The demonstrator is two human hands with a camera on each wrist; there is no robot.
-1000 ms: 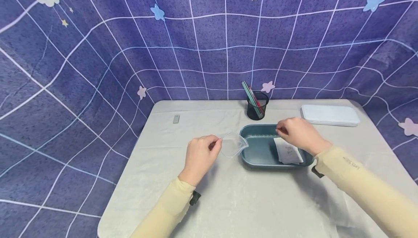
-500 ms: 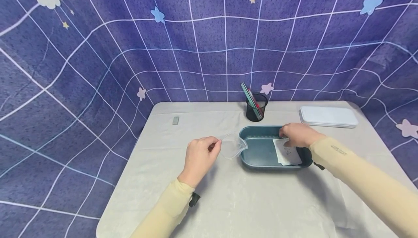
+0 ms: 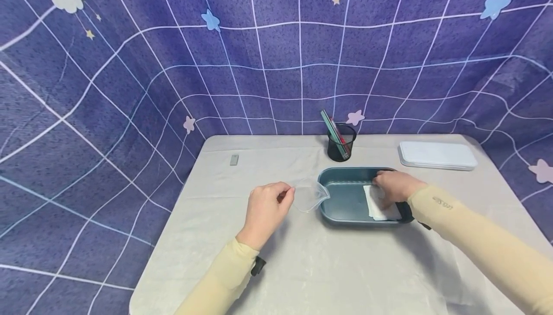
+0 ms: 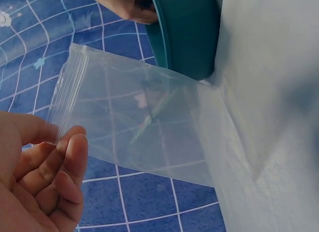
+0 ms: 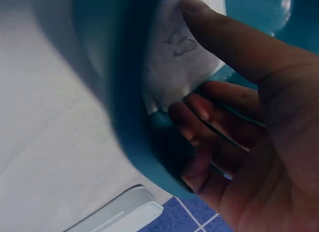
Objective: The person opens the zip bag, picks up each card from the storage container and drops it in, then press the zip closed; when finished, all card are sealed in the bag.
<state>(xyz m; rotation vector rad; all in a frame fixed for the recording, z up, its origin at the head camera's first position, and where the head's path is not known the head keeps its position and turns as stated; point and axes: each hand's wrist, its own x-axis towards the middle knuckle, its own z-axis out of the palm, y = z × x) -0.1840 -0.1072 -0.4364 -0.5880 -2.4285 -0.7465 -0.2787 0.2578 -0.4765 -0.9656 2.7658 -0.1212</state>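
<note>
My left hand (image 3: 267, 214) pinches a clear zip-lock bag (image 3: 307, 199) near its zip edge, between thumb and fingertips. The bag (image 4: 144, 112) looks flat and see-through in the left wrist view, its far end close to the tray's left end. Inside the dark teal tray (image 3: 345, 202) lies a white packet (image 3: 374, 205) marked with dark writing. My right hand (image 3: 396, 186) reaches down into the tray and grips this packet. In the right wrist view the thumb lies on the packet (image 5: 172, 57), with curled fingers at its end edge.
Behind the tray stands a black mesh pen cup (image 3: 335, 151) with several pencils (image 3: 331, 130). A white flat case (image 3: 438, 155) lies at the back right. A small grey block (image 3: 234, 160) lies at the back left of the cloth-covered table (image 3: 276, 276).
My right hand has come down from above the tray onto the white packet and now covers more of it. The left hand holds the bag in nearly the same place.
</note>
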